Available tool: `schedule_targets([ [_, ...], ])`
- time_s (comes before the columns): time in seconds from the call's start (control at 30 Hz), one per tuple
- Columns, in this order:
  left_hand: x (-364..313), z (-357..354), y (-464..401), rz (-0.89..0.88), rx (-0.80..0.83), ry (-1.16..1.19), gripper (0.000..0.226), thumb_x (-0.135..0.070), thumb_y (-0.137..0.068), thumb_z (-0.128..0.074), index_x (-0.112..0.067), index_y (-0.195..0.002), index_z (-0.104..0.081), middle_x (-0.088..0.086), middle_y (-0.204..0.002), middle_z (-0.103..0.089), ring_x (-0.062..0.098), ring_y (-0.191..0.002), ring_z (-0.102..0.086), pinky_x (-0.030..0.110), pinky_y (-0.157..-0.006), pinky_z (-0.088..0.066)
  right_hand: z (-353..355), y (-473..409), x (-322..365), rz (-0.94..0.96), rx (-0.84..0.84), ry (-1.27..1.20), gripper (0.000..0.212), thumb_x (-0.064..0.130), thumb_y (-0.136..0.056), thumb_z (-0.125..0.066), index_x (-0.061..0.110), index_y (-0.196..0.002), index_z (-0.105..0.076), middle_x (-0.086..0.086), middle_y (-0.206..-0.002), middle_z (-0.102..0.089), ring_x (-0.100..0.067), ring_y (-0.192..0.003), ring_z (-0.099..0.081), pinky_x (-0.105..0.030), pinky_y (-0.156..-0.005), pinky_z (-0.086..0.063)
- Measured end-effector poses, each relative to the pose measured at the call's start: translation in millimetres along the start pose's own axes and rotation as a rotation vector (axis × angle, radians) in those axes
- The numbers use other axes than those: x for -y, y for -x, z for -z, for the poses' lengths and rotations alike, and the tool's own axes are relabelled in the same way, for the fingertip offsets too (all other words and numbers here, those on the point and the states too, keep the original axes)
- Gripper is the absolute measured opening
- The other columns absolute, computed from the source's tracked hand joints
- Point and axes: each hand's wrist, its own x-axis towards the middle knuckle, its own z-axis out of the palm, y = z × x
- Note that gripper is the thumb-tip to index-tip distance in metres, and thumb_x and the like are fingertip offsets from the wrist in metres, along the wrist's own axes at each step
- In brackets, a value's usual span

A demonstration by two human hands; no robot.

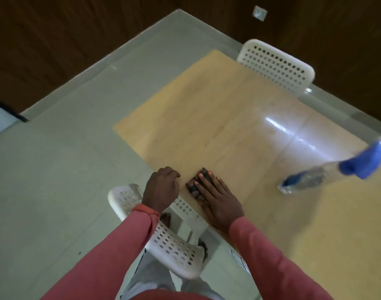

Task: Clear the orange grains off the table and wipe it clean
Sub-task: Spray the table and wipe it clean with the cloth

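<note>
No orange grains show on the table (228,118); at lower centre, the flat, spread-fingered right hand (217,198) presses a dark cloth (193,185) near the edge, where the left hand (163,189) hangs loosely curled, so wiping seems under way.

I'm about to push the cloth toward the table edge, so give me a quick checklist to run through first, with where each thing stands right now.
1. Right hand flat on the dark cloth: ok.
2. Cloth lying on the table near its edge: ok.
3. Left hand cupped at the table edge beside the cloth: ok.
4. Orange grains in front of the cloth: cannot tell, none stand out in this blurred view.
5. Spray bottle clear of the wiping path: ok, it is off to the right.
6. White chair below the edge: not ok, spilled grains could fall on it.
</note>
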Motion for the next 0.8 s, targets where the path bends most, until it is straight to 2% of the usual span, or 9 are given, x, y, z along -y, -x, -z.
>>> schedule_targets([
  [0.17, -56.7, -26.6, 17.2, -0.145, 0.075, 0.014, 0.024, -0.012, -0.076, -0.063, -0.013, -0.099, -0.071, 0.004, -0.097, -0.067, 0.025, -0.088, -0.061, 0.037, -0.078, -0.053, -6.9, 83.8, -5.6, -0.231, -0.082, -0.021, 0.058, 0.040, -0.104, -0.038, 0.017, -0.157, -0.032, -0.004, -0.166, -0.020, -0.027, -0.155, -0.011, -0.049, -0.121, -0.024],
  [0.33, -114.5, -58.0, 35.6, -0.329, 0.152, 0.004, 0.027, -0.016, -0.076, -0.065, -0.015, -0.102, -0.072, 0.002, -0.098, -0.068, 0.023, -0.089, -0.062, 0.035, -0.077, -0.052, -9.5, 174.6, -20.8, -0.503, -0.185, -0.057, 0.058, 0.038, -0.103, -0.038, 0.016, -0.156, -0.032, -0.004, -0.166, -0.020, -0.028, -0.155, -0.011, -0.049, -0.122, -0.021],
  [0.43, -154.5, -78.6, 47.9, -0.480, 0.219, 0.030, 0.030, -0.013, -0.072, -0.069, -0.014, -0.102, -0.072, 0.001, -0.096, -0.068, 0.024, -0.091, -0.062, 0.035, -0.075, -0.053, -10.0, 238.0, -37.0, -0.749, -0.253, -0.066, 0.058, 0.036, -0.100, -0.039, 0.014, -0.154, -0.037, -0.006, -0.165, -0.025, -0.029, -0.154, -0.014, -0.049, -0.121, -0.022],
  [0.63, -210.8, -108.6, 68.4, -0.714, 0.310, 0.013, 0.032, -0.013, -0.071, -0.072, -0.015, -0.104, -0.072, 0.000, -0.097, -0.068, 0.021, -0.094, -0.061, 0.032, -0.075, -0.052, -15.4, 340.0, -57.4, -1.152, -0.303, -0.102, 0.059, 0.040, -0.102, -0.033, 0.017, -0.156, -0.034, -0.002, -0.166, -0.019, -0.024, -0.155, -0.009, -0.039, -0.125, -0.011],
  [0.8, -229.7, -118.8, 82.8, -0.823, 0.338, -0.012, 0.032, -0.013, -0.072, -0.073, -0.014, -0.105, -0.071, 0.002, -0.099, -0.067, 0.023, -0.096, -0.060, 0.035, -0.076, -0.053, -14.2, 387.9, -70.8, -1.275, -0.295, -0.061, 0.062, 0.043, -0.101, -0.026, 0.015, -0.157, -0.030, -0.003, -0.166, -0.017, -0.024, -0.155, -0.009, -0.042, -0.124, -0.014],
])
